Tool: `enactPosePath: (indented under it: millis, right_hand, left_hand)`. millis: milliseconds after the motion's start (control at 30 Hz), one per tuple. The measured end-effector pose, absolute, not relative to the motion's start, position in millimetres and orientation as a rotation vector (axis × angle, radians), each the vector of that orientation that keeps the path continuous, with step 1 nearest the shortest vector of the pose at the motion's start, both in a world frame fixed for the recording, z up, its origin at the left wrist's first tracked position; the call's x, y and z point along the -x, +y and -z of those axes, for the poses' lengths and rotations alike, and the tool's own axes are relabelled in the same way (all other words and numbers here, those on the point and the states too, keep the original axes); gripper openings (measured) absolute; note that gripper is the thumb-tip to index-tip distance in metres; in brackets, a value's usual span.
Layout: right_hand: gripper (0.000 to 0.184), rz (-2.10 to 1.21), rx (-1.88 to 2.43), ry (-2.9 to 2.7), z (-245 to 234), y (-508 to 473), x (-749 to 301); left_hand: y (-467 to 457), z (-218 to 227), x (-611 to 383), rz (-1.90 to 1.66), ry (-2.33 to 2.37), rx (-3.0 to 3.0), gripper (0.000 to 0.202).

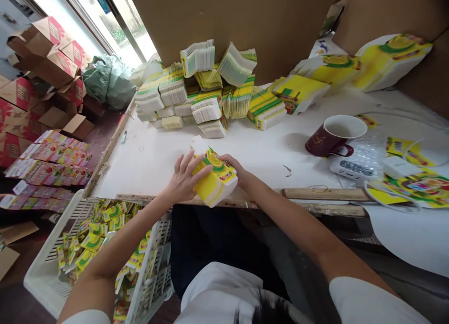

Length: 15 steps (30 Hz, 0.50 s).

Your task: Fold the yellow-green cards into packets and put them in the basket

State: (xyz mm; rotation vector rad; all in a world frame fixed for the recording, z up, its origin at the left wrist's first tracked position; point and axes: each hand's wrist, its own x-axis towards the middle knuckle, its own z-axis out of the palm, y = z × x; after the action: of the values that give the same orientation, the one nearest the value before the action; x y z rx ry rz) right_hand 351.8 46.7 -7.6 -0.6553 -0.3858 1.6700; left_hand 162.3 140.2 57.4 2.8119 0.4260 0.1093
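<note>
A thick stack of flat yellow and green printed cartons [216,183] rests on the near edge of the white table [154,151]. My left hand [182,176] presses against the stack's left side, fingers spread along it. My right hand [235,167] grips the stack from the right and back, fingers curled over its top edge. Further back on the table lies a heap of similar bundled carton stacks [196,90].
A dark red mug [333,136] stands to the right, beside a plastic bag and loose printed sheets [414,183]. More yellow stacks [351,67] lean at the back right. A white plastic crate [45,272] with folded yellow boxes sits at lower left. Red cartons [42,57] are piled on the left.
</note>
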Motion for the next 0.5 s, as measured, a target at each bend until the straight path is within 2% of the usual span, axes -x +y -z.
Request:
enactPosePath:
  millis: [100,200,300,400,500]
  right_hand:
    - [0.033,-1.648,0.653,-0.25,6,52,-350]
    - [0.035,-1.576,0.635,-0.21,7,56,-349]
    - [0.035,-1.482,0.653,-0.247,10,60,-347]
    - [0.035,-1.354,0.705,-0.348,14,65,-343]
    - [0.048,-1.208,0.78,-0.43,20,67,-338]
  left_hand:
    - [137,-47,-164,-0.329,0.684,-2.523,0.102]
    - [132,-37,-166,-0.275,0.856,-1.863,0.119]
    - [131,-37,-170,-0.209,0.948,-1.287,0.108]
    - [131,-43,-176,-0.184,1.024,-1.098,0.078]
    - [128,-45,-185,-0.15,1.014,-1.167,0.078]
